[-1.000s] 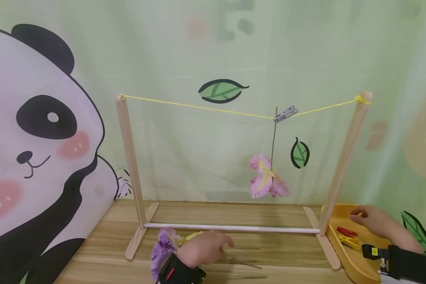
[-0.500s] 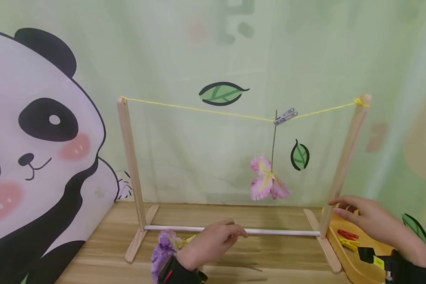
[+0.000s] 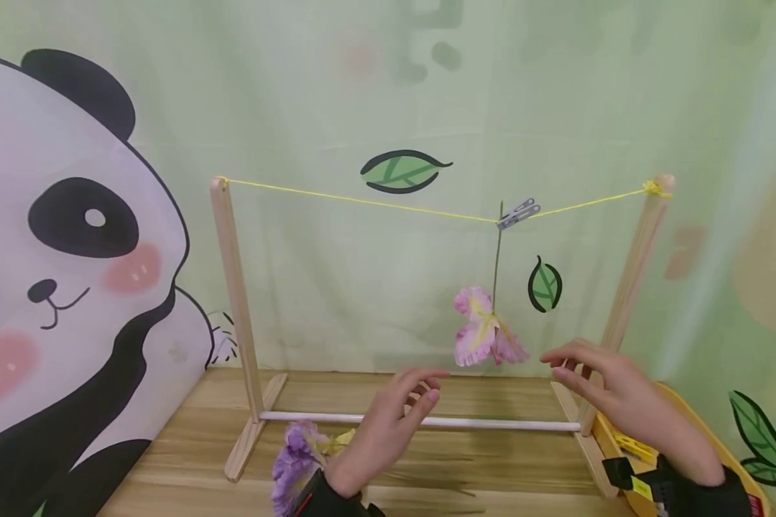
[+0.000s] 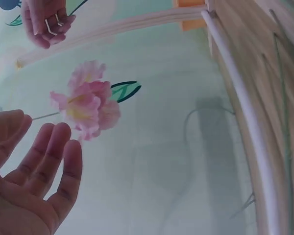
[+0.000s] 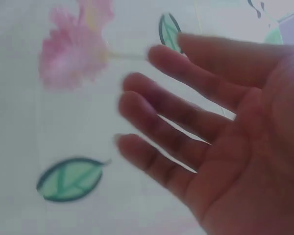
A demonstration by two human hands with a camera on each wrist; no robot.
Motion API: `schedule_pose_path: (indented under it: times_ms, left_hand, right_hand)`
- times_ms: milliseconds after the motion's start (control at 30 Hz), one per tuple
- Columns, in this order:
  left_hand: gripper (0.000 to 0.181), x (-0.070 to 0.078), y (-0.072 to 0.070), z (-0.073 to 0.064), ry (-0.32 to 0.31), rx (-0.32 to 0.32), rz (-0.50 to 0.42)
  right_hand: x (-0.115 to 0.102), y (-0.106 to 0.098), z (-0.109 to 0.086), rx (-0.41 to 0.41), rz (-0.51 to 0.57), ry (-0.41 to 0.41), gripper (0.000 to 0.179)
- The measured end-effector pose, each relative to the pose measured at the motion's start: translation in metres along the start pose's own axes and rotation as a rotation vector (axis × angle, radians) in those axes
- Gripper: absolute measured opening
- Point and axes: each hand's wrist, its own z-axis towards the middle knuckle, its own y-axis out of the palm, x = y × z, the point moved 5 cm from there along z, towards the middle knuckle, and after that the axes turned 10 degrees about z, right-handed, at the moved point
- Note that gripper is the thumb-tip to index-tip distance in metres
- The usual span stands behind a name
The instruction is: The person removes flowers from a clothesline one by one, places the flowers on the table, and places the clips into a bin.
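A pink artificial flower hangs head down by its stem from the yellow string. A grey clothespin grips the stem and the string. To the flower's lower left, my left hand is raised with loosely bent fingers and holds nothing. My right hand is at the flower's lower right, in front of the right post; its fingers are relaxed and apart in the right wrist view, with nothing between them. Neither hand touches the flower. A purple flower lies on the table, partly behind my left forearm.
Two wooden posts, the left post and the right post, carry the string. A white crossbar joins them low down. On the right, a yellow tray holds yellow clothespins. Thin green stems lie on the table.
My right hand has moved left and up, from over the tray to in front of the right post. My left hand has risen from above the stems. The pink flower hangs as before.
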Motion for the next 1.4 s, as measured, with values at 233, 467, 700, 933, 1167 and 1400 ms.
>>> schedule_pose_path:
  times_ms: [233, 467, 700, 933, 1167, 1400]
  left_hand:
    - [0.032, 0.0, -0.015, 0.01, 0.041, 0.1, 0.053]
    - [0.03, 0.024, -0.028, 0.031, 0.127, 0.162, 0.009]
    - [0.034, 0.059, -0.04, 0.054, 0.201, 0.236, 0.033]
    - [0.036, 0.079, -0.04, 0.083, 0.167, 0.296, -0.041]
    - [0.041, 0.089, -0.038, 0.105, 0.143, 0.341, 0.032]
    - [0.048, 0.08, -0.031, 0.124, 0.122, 0.363, 0.105]
  right_hand:
    - [-0.007, 0.015, 0.014, 0.116, 0.022, -0.062, 0.02]
    - [-0.023, 0.001, 0.029, 0.185, -0.004, -0.15, 0.025]
    - [-0.054, -0.032, 0.053, 0.221, -0.091, -0.259, 0.028]
    - [-0.078, -0.058, 0.078, 0.257, -0.153, -0.341, 0.027]
    - [-0.086, -0.077, 0.107, 0.269, -0.212, -0.349, 0.025]
    - [-0.084, -0.088, 0.126, 0.192, -0.269, -0.281, 0.036]
